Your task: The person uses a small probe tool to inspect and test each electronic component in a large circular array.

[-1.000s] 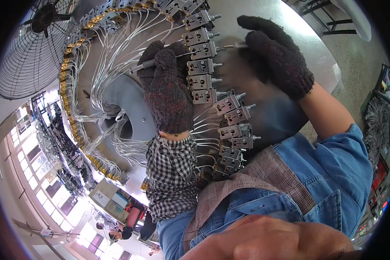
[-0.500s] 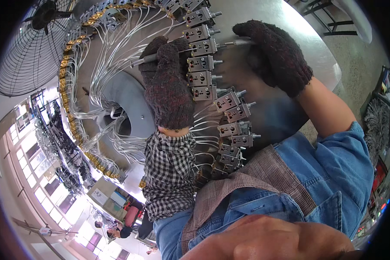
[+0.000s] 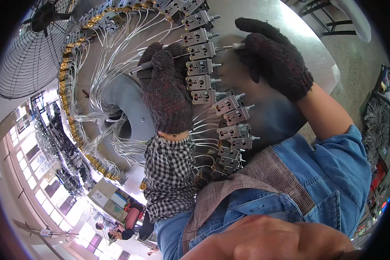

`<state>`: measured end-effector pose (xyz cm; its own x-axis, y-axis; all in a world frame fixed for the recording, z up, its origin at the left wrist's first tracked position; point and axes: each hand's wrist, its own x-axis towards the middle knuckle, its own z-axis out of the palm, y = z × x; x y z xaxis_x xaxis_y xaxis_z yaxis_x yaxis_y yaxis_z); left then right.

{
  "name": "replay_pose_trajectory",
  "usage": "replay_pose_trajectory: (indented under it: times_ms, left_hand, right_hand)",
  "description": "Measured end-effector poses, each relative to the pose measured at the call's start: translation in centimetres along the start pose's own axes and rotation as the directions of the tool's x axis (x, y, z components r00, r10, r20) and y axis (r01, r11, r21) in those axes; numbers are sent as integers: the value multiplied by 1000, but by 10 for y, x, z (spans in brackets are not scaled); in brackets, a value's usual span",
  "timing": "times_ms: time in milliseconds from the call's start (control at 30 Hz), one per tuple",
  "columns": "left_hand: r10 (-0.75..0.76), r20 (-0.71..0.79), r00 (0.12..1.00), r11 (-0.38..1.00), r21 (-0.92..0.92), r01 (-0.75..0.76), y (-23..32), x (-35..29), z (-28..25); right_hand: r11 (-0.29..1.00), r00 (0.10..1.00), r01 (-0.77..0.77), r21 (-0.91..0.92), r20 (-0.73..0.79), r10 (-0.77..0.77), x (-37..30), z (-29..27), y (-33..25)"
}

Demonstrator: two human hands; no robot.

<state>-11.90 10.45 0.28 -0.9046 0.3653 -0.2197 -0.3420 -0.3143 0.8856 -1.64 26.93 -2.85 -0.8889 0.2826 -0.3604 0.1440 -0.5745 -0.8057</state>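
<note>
The dark knit-gloved left hand [image 3: 165,89] grips a slim grey-handled metal tool [image 3: 144,66]; the dark knit-gloved right hand [image 3: 277,56] pinches a grey cylindrical tool [image 3: 238,46]. Between them sits a silver rectangular metal block [image 3: 201,51] — apparently mid-adjustment — calling for steady, aligned turning.

I see thick, fuzzy gloves of dark brown-black knit with reddish flecks on the left hand [image 3: 167,89] and right hand [image 3: 279,63]. A black-and-white checked cloth oversleeve [image 3: 171,177] gathers at the left wrist. I also make out a blue denim collared shirt [image 3: 333,167], crossed by a brown plaid fabric band [image 3: 286,173].
</note>
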Motion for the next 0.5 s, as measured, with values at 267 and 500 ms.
replay_pose_trajectory:
  times_ms: [267,500]
  left_hand:
    - [70,11,997,997,37,-70,2,-9,-20]
    - [-2,11,1000,1000,-8,2,6,-14,-19]
  right_hand:
    - [999,995,-41,-28,-90,39,-23,-6,2]
    - [996,981,-78,47,-176,85,-32,20,9]
